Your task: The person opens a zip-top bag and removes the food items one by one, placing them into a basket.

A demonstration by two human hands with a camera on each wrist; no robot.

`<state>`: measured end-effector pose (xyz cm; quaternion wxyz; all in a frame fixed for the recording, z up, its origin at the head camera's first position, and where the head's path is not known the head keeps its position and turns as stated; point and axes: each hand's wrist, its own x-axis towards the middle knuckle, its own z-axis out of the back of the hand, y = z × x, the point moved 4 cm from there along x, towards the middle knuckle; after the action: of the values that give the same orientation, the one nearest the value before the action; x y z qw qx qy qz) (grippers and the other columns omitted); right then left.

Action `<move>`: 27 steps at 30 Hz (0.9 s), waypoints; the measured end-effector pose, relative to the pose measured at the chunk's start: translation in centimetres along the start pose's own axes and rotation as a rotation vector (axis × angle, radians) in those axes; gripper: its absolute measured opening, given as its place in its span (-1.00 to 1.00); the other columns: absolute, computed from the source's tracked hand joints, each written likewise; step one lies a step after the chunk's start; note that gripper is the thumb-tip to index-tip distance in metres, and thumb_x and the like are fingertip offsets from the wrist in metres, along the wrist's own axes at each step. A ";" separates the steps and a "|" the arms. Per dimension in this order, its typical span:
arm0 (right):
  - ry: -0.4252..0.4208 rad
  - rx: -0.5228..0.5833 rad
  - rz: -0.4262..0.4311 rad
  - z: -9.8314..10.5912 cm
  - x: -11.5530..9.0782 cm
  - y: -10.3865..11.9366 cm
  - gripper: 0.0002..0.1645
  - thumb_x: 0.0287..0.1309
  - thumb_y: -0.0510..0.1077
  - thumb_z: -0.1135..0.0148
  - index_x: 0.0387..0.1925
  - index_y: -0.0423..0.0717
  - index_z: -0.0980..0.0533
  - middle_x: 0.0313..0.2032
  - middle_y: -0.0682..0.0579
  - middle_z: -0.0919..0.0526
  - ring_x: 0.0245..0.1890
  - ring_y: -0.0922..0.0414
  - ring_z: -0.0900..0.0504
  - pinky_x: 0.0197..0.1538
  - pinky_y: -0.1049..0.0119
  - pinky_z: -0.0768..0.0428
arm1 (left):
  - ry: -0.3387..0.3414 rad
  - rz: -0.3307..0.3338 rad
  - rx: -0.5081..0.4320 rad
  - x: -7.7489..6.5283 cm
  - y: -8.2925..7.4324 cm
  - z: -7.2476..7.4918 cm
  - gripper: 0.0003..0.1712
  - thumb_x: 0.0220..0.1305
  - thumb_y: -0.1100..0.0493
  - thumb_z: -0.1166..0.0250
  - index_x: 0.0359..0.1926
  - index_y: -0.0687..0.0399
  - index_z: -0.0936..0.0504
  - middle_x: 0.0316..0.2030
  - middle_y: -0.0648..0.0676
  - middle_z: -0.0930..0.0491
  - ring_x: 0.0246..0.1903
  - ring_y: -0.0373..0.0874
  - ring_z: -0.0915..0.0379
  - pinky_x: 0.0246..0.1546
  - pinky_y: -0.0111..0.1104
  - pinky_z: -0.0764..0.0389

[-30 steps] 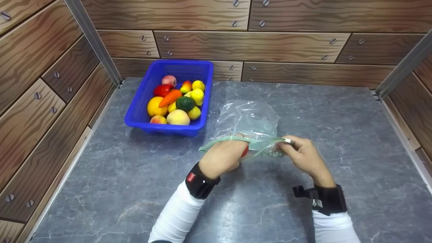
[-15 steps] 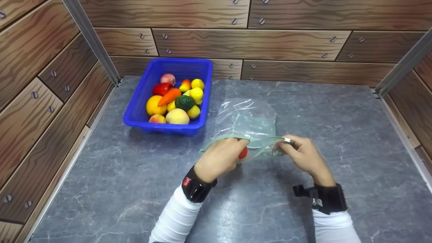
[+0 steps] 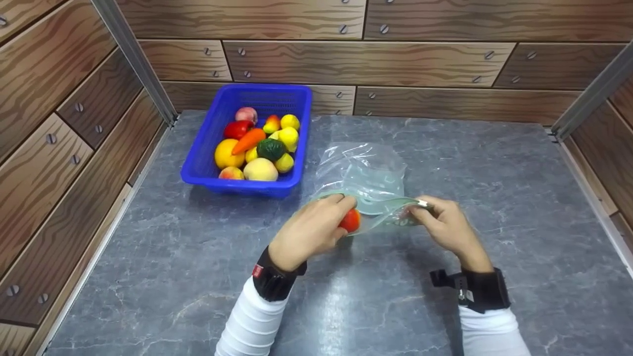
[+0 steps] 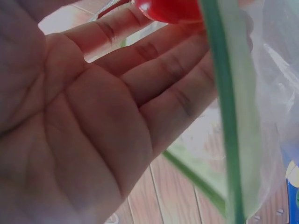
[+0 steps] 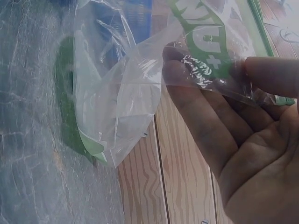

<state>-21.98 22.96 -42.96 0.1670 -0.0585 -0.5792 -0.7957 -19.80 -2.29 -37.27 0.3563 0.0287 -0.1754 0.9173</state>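
In the head view a clear zip-top bag (image 3: 373, 180) with a green closure strip lies on the grey tabletop, its mouth spread toward me. My left hand (image 3: 311, 230) is at the left side of that mouth and holds a shiny red fruit (image 3: 350, 220) between thumb and fingertips; its exact kind is unclear. Part of the fruit is hidden by the hand. The left wrist view has the fruit (image 4: 170, 8) at the fingertips, beside the green strip (image 4: 226, 112). My right hand (image 3: 447, 225) pinches the bag's right corner near a white slider (image 3: 422, 203); green print (image 5: 205, 42) shows on the plastic.
A blue plastic basket (image 3: 195, 160) stands at the back left, with several fruits and vegetables inside, among them a carrot (image 3: 248, 141) and an orange (image 3: 228, 154). Wood-patterned panels (image 3: 425, 64) enclose the grey tabletop (image 3: 499, 193) at the back and sides.
My left hand has drawn back to the left from inside the bag's mouth, bringing the red fruit more into view. The right hand keeps its pinch on the corner, almost unmoved.
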 end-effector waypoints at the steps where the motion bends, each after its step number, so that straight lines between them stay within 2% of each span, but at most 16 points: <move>1: -0.001 -0.003 0.000 0.0 0.0 0.0 -0.83 0.32 -0.53 -0.13 -0.24 -0.47 -0.65 -0.33 -0.30 -0.74 -0.35 0.27 -0.75 -0.20 0.39 -0.74 | -0.001 -0.004 -0.007 -0.1 0.0 0.1 -0.60 0.21 0.28 -0.50 -0.01 0.07 -0.52 -0.19 0.04 -0.60 -0.21 -0.06 -0.55 -0.17 -0.28 -0.62; 13: 0.005 -0.003 0.006 0.1 0.0 0.0 -0.83 0.34 -0.51 -0.13 -0.18 -0.48 -0.65 -0.30 -0.33 -0.74 -0.33 0.26 -0.75 -0.19 0.39 -0.74 | -0.060 -0.052 -0.187 -0.8 1.3 1.7 -0.61 0.22 0.11 -0.53 -0.06 0.10 -0.53 -0.27 -0.02 -0.54 -0.31 -0.16 -0.47 -0.30 -0.38 -0.53; 21: 0.003 -0.005 0.013 0.2 0.0 0.1 -0.83 0.35 -0.50 -0.14 -0.19 -0.47 -0.65 -0.32 -0.30 -0.75 -0.33 0.26 -0.76 -0.19 0.38 -0.74 | -0.112 -0.072 -0.291 -1.2 2.3 2.6 -0.59 0.22 0.05 -0.52 -0.04 0.12 -0.57 -0.24 -0.02 -0.65 -0.26 -0.17 -0.58 -0.21 -0.39 -0.63; 27: -0.003 -0.030 0.021 0.2 0.0 0.1 -0.84 0.35 -0.48 -0.16 -0.22 -0.42 -0.66 -0.32 -0.28 -0.76 -0.34 0.28 -0.75 -0.20 0.41 -0.73 | -0.173 -0.103 -0.372 -1.8 3.1 3.7 -0.52 0.26 -0.01 -0.48 0.05 0.19 -0.59 -0.17 0.05 -0.69 -0.22 -0.09 -0.62 -0.14 -0.28 -0.69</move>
<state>-21.99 23.14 -42.84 0.1737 -0.0684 -0.5666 -0.8025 -20.73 -6.84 -35.08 0.3856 0.0502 -0.3700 0.8438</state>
